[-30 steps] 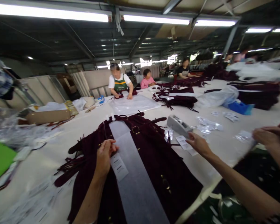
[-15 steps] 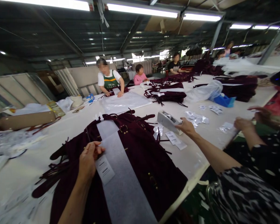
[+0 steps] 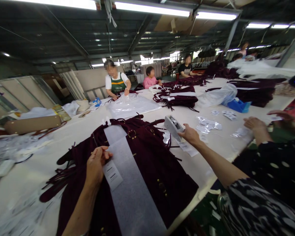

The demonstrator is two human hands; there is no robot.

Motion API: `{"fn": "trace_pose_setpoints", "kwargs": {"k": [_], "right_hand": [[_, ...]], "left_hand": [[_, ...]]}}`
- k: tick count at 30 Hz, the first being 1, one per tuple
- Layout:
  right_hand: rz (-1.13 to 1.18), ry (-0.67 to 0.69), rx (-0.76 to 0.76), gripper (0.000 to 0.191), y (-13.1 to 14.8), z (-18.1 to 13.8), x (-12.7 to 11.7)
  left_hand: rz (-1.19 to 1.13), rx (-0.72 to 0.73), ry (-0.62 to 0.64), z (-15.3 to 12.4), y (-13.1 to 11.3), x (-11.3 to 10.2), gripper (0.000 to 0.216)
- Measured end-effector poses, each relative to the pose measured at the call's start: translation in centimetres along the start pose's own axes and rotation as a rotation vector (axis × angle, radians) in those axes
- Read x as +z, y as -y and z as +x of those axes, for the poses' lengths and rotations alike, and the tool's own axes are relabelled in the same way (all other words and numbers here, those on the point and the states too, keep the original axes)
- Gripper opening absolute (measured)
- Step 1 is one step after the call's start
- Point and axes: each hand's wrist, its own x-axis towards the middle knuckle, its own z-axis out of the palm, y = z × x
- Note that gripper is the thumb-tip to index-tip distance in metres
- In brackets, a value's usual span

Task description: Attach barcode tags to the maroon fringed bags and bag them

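Note:
A dark maroon suede-like garment [image 3: 159, 167] with fringes and buckles lies in front of me, a whitish paper strip [image 3: 135, 183] running down it. On the strip rests a white printed label [image 3: 113, 177]. My left hand [image 3: 96, 164] is over the strip's left edge beside the label, fingers curled together; what they pinch, if anything, is hidden. Right of the garment, my right hand [image 3: 190, 135] has thumb and fingers closed at the near end of a grey tape dispenser [image 3: 172, 126]. White printed labels [image 3: 188, 149] lie just below that hand.
Clear plastic packets [image 3: 207, 124] and a blue dispenser [image 3: 239, 105] lie to the right, near a co-worker's hands [image 3: 257, 126]. Across the table, a person in a green apron [image 3: 118, 85] handles clear plastic [image 3: 134, 105]. A tan bag [image 3: 33, 124] lies at left.
My right hand and the grey dispenser have shifted slightly left, and the dispenser has turned a little. My left hand stays by the label. The aproned person has lifted an edge of plastic.

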Motion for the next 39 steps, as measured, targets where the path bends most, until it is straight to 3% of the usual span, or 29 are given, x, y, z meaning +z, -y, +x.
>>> {"fn": "trace_pose_setpoints", "kwargs": {"k": [3, 6, 8, 12, 15, 18, 22, 26, 32, 39], "right_hand": [[0.035, -0.079, -0.037, 0.08, 0.0, -0.8, -1.2], [0.314, -0.244, -0.175, 0.059, 2.6, -2.5, -3.4], [0.596, -0.239, -0.293, 0.043, 5.9, -4.6, -4.9], [0.939, 0.039, -0.478, 0.037, 14.1, -10.7, -7.0], [1.116, 0.275, -0.609, 0.035, 19.0, -15.3, -7.8], [1.254, 0.492, -0.691, 0.036, 21.9, -18.9, -7.8], [1.27, 0.766, -0.656, 0.038, 22.6, -22.1, -6.5], [1.289, 0.862, -0.581, 0.04, 22.2, -23.6, -4.4], [1.258, 0.777, -0.492, 0.038, 21.7, -23.4, -2.7], [1.407, 0.822, -0.486, 0.032, 20.9, -23.5, -1.9]], "left_hand": [[-0.03, 0.007, 0.017, 0.2, 0.3, -0.3, 0.035], [-0.075, 0.006, 0.028, 0.3, 0.2, -0.4, 0.035], [-0.114, 0.012, 0.031, -0.1, -0.6, -0.1, 0.039], [-0.241, 0.026, 0.124, -2.5, -3.7, 1.6, 0.04], [-0.235, 0.001, 0.327, -5.5, -6.1, 3.4, 0.039], [-0.209, -0.116, 0.516, -8.4, -7.1, 4.5, 0.046], [-0.228, -0.237, 0.507, -11.3, -6.4, 4.1, 0.047], [-0.15, -0.293, 0.482, -12.3, -5.1, 2.7, 0.048], [-0.123, -0.385, 0.555, -12.8, -4.1, 1.6, 0.041], [0.055, -0.422, 0.546, -13.0, -4.1, 1.3, 0.043]]}}
